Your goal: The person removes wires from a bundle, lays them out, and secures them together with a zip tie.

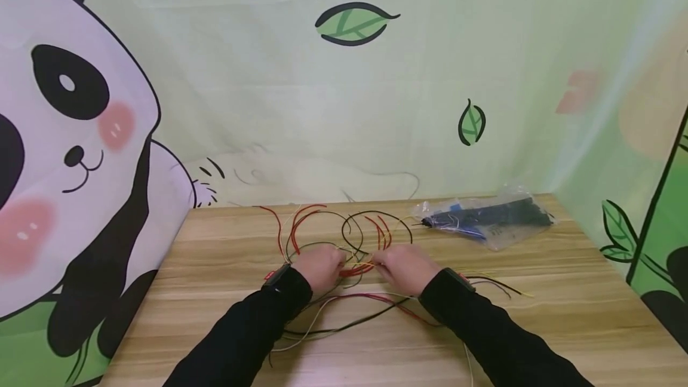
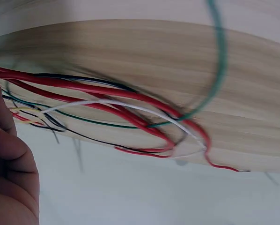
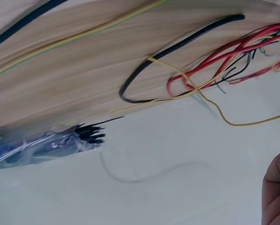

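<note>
Pinching a thin yellow wire stretched between them, the left hand and right hand work beside looped red plastic-coated wires on the wood-grained desk; a clear plastic bag lies beyond, rightward.

Wires clutter the table centrally, leaving its left passable

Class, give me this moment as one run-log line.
left grip: pinching yellow wire | right grip: pinching same wire | red wires: on table | plastic bag: table's back right
</note>
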Demonstrator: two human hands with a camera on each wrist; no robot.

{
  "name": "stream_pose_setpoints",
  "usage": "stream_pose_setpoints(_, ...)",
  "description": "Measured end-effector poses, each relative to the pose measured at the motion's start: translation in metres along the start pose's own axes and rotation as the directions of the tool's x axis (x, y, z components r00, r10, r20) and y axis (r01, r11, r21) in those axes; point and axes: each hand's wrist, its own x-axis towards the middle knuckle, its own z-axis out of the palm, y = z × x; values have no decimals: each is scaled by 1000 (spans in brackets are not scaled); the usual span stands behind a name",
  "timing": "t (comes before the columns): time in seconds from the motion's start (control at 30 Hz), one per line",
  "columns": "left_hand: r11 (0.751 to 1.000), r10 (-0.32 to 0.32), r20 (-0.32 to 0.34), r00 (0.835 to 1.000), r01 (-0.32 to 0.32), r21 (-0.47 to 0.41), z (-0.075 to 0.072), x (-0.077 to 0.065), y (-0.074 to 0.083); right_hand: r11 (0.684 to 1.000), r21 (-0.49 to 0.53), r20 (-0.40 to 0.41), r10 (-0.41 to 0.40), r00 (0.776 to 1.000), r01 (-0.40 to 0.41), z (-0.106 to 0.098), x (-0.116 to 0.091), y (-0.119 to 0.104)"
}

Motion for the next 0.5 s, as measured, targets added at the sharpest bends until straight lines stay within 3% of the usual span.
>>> stream_pose_setpoints(0.23, 998, -46, -48, 998, 43, -46, -3, -14, -17, 998, 47, 29, 44, 999, -46, -12, -13, 8)
stream_pose_setpoints(0.5, 991, -120, -107, 987, 112, -79, -3, -26, -37, 999, 29, -41, 48, 998, -47, -21, -28, 20)
